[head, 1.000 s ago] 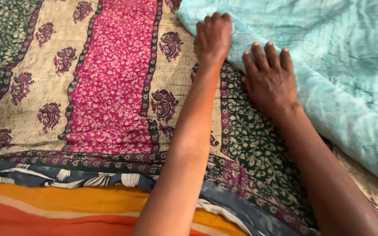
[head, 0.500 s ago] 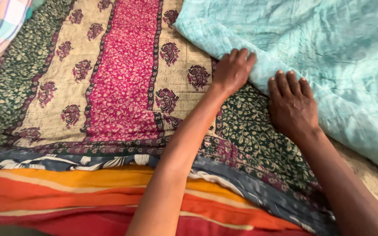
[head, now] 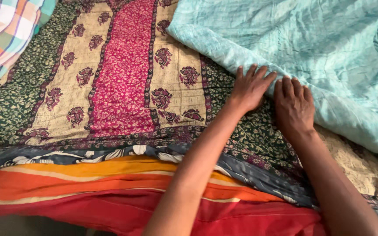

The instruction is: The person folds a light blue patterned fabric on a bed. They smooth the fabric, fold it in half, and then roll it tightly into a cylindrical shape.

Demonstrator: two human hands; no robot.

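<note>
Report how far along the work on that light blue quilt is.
Done: the patterned bedspread lies flat across the bed. In hand: the left hand and right hand press side by side, fingers flat, on the folded edge of the light blue quilt. Left: the quilt is wrinkled and covers only the upper right, with the bedspread bare to its left.

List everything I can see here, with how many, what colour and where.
Quilt: one, pale turquoise, upper right, its folded edge under both hands.
Patterned bedspread: one, cream with a pink centre stripe and dark green borders, spread across the middle.
Checked cloth: one, orange, green and white, top left corner.
Striped cloth: one, orange, yellow and red with a blue-grey band, along the bottom.
Left hand: flat on the quilt's edge.
Right hand: flat beside it, touching the quilt.
</note>
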